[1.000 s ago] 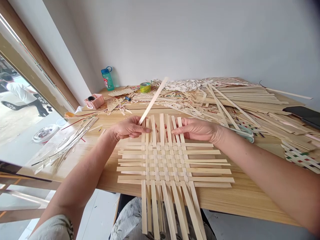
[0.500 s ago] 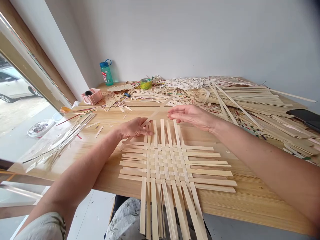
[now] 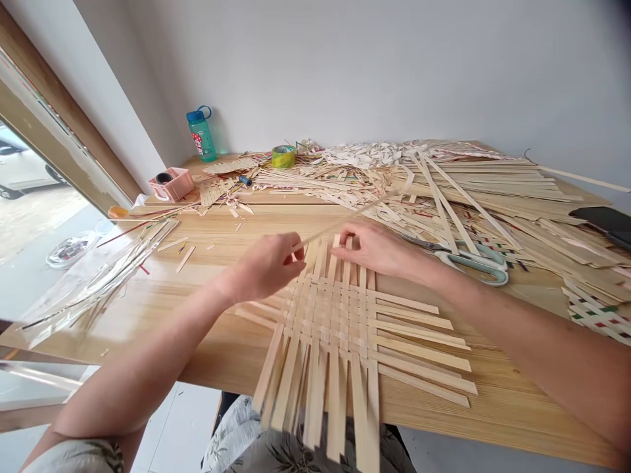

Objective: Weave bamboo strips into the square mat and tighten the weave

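A woven mat (image 3: 335, 312) of flat pale strips, seemingly bamboo or wood, lies at the table's front, its long ends hanging over the edge. My left hand (image 3: 266, 263) is closed at its far left corner, pinching a loose strip (image 3: 323, 232) that slants up and right above the far ends. Across from it, my right hand (image 3: 369, 246) bends over the mat's far strip ends, thumb and fingers curled around one of them. How firmly the right fingers press is hard to see. The mat's left ends are partly behind my left forearm.
Scissors (image 3: 476, 261) with pale handles lie beyond my right forearm. Long strips (image 3: 507, 184) and scraps cover the back and right. A tape roll (image 3: 283, 156), a bottle (image 3: 202, 138) and a pink basket (image 3: 172, 187) stand at the back left. Plastic-wrapped strips (image 3: 118, 272) lie left.
The mat has turned slightly, its near ends swinging left. My right hand has come down onto the far strip ends, and my left has moved a little right with the loose strip.
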### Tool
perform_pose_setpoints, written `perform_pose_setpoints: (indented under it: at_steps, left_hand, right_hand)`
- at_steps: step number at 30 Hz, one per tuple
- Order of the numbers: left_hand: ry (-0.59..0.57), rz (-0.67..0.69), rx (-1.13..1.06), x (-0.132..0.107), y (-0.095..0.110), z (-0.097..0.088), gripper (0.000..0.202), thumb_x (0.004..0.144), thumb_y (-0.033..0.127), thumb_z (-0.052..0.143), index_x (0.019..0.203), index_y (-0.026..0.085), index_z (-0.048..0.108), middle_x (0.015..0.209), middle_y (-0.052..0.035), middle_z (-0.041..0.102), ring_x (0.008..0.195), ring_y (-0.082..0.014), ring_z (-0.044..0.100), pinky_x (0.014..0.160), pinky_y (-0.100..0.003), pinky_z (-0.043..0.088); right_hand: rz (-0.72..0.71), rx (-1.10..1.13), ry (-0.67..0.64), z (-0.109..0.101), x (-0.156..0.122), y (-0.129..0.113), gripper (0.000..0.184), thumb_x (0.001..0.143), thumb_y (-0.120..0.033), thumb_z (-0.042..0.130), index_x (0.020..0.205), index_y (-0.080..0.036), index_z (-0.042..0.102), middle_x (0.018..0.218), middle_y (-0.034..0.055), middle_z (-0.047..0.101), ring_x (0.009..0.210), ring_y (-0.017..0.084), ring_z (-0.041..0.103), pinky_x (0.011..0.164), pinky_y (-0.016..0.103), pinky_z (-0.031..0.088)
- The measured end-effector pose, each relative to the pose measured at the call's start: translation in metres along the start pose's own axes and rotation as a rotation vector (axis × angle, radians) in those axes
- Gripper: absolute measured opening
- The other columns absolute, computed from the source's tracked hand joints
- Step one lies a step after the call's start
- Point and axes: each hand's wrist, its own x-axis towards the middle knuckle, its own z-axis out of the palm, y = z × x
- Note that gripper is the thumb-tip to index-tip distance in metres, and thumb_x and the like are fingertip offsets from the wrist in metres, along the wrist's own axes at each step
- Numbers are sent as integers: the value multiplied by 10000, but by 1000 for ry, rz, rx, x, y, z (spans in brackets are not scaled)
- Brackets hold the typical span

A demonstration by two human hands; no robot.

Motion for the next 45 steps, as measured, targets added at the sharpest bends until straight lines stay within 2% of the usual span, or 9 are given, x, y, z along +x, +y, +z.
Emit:
perform_pose_setpoints:
  at_steps: [3,6,8,12,15,19,25,32,45]
  left_hand:
    - [-41,7,28,4,-1,19,70,846,116,571,836,161,624,692,19,585,600,-123,490,571,-237,328]
    - [-40,-37,47,14,-11,36,72,861,140,558,837,159,623,679,15,580,604,-131,490,573,-242,324]
    - [4,-76,65,18,-16,45,99,888,176,531,846,163,620,647,16,563,585,-137,476,565,-250,309]
    - [85,-142,106,20,-17,52,141,920,228,501,838,175,603,666,-2,585,609,-154,507,584,-262,315]
    - [109,-181,175,19,-13,55,145,936,250,483,864,189,593,715,-24,624,666,-183,572,625,-276,352]
    - [82,-174,316,13,-6,60,172,980,258,419,964,198,580,862,-69,678,745,-224,654,647,-290,402]
    - [14,-141,537,7,0,69,230,1003,237,333,1086,197,543,965,-94,652,693,-241,667,583,-301,416]
    - [-9,-173,534,9,4,68,218,991,197,341,1068,197,545,954,-100,653,670,-227,645,552,-299,356]
    - [4,-172,484,9,2,71,203,975,177,384,1062,206,565,939,-109,643,670,-245,643,580,-313,369]
  right_hand:
    - [61,46,89,-2,-9,8,223,841,-443,642,859,-221,624,882,73,676,733,228,593,680,365,459]
    - [-42,31,297,-3,-24,9,254,851,-411,646,1024,-225,639,1048,108,655,970,310,615,825,449,498]
    - [-164,21,374,-4,-37,3,205,901,-345,601,1062,-230,655,1104,114,642,1066,319,599,901,470,490]
    - [-498,78,222,-2,-56,-10,180,978,-202,512,1063,-223,669,1011,87,666,909,231,621,791,384,515]
    - [-615,82,122,7,-57,-14,213,984,-143,485,1095,-197,659,937,74,653,857,215,597,724,365,494]
    - [-593,37,57,20,-51,-13,211,969,-121,487,1084,-188,650,927,67,621,816,202,583,700,351,482]
    - [-617,29,141,26,-49,-13,208,942,-79,457,990,-200,619,878,58,605,816,208,573,697,336,481]
    - [-603,1,145,32,-44,-13,172,919,-61,486,895,-192,594,808,36,556,770,203,538,666,323,456]
    - [-596,-20,76,31,-44,-14,171,913,-49,483,875,-213,514,822,30,545,810,214,480,694,343,414]
